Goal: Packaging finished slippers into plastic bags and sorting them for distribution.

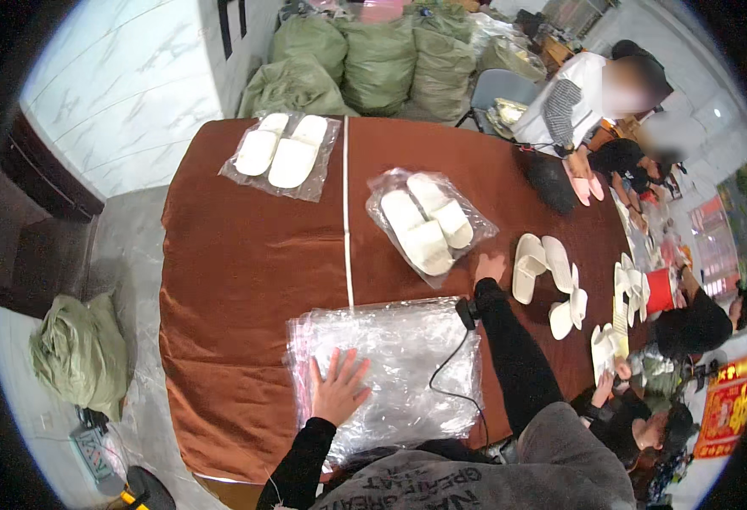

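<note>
My left hand (pixel 337 388) lies flat, fingers spread, on a stack of clear plastic bags (pixel 390 365) at the near edge of the brown table (pixel 246 272). My right hand (pixel 489 269) reaches forward and rests on the tabletop right beside a bagged pair of white slippers (pixel 427 223); it holds nothing that I can see. A loose pair of white slippers (pixel 542 265) lies just to the right of that hand. Another bagged pair of white slippers (pixel 283 152) sits at the far left of the table.
Other people work along the right side of the table with more white slippers (pixel 624 293). Green sacks (pixel 373 59) are piled behind the table, and one green sack (pixel 80 353) lies on the floor at left. A white strip (pixel 346 212) runs down the table.
</note>
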Motion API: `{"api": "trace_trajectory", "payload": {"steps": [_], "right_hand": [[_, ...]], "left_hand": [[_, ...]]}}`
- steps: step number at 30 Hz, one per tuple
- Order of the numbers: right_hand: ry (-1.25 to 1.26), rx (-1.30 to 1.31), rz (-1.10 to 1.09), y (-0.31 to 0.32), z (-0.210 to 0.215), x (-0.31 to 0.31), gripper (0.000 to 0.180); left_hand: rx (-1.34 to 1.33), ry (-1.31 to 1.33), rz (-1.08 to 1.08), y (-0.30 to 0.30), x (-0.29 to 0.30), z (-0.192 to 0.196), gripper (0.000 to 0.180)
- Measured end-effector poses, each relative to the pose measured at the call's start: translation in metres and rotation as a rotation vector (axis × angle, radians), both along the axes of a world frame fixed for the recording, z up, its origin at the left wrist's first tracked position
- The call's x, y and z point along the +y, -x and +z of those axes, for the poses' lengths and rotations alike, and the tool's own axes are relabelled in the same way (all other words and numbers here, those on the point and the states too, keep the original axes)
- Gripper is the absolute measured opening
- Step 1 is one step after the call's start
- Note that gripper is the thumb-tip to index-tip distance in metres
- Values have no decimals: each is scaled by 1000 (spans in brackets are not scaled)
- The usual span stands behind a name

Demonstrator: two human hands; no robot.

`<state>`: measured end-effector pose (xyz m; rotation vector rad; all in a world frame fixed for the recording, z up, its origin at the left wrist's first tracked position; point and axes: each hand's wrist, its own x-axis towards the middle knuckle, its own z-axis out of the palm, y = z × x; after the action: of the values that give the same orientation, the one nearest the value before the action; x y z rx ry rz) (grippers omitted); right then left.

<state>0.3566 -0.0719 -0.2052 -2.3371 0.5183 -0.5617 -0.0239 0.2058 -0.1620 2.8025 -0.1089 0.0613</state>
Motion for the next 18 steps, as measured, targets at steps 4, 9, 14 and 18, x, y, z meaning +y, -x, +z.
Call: {"api": "trace_trajectory", "payload": {"steps": [4,9,14,18], "right_hand": [[-758,385,308,24,-24,71,43],[-833,204,154,-19,-54,64,32],[-571,-84,177,-5,-10,84,29],[-213,-242,252,20,87,91,20]], "left_hand": [[67,-102,84,32,15,-2,63],[90,-85,30,22,2,-5,62],[46,-73,33,24,3,-3,63],[9,-83,55,26,3,-6,60]]}}
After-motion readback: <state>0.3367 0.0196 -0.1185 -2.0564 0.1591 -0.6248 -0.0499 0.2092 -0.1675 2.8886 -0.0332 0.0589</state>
